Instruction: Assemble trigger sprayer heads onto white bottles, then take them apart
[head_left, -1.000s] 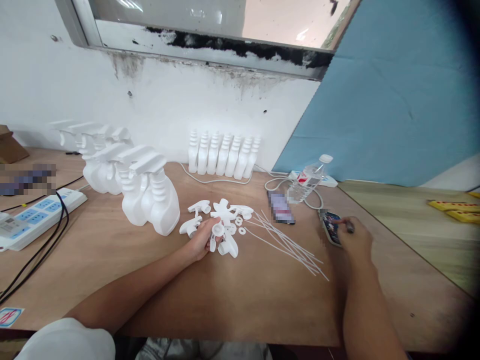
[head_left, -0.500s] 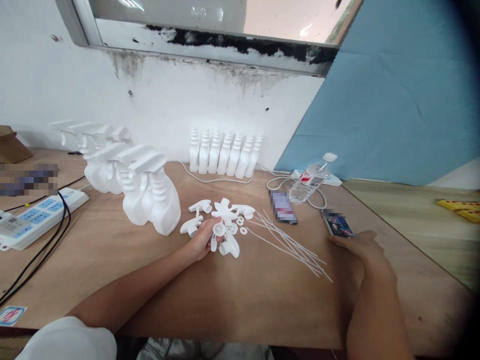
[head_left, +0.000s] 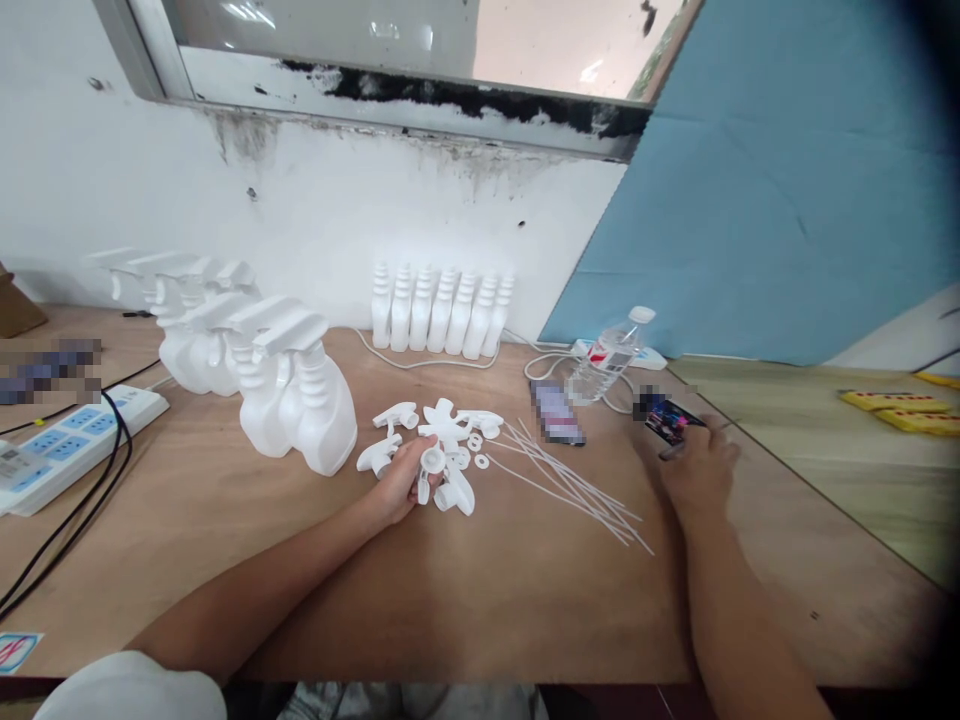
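Observation:
My left hand [head_left: 409, 482] is closed around a white trigger spray head [head_left: 432, 462], its round collar facing up toward me. Several more white spray heads [head_left: 454, 490] lie close around that hand, with small white ring washers [head_left: 481, 461] among them. Thin white dip tubes [head_left: 577, 485] are fanned out to the right of the pile. Over on the right, my right hand [head_left: 701, 470] grips the near right end of a smartphone [head_left: 670, 418] with a lit screen. Some of its fingers are smeared or hidden.
Assembled white spray bottles [head_left: 300, 410] stand at left, a row of white bottles [head_left: 439, 310] by the wall. A second phone [head_left: 557, 412], a clear water bottle [head_left: 606, 358] and white cable lie at back right. A power strip [head_left: 79, 440] with black cables sits far left.
My right hand has moved forward and turned around the smartphone's end, and the phone has shifted slightly away from me. My left hand keeps its hold on the spray head. The view has shifted slightly.

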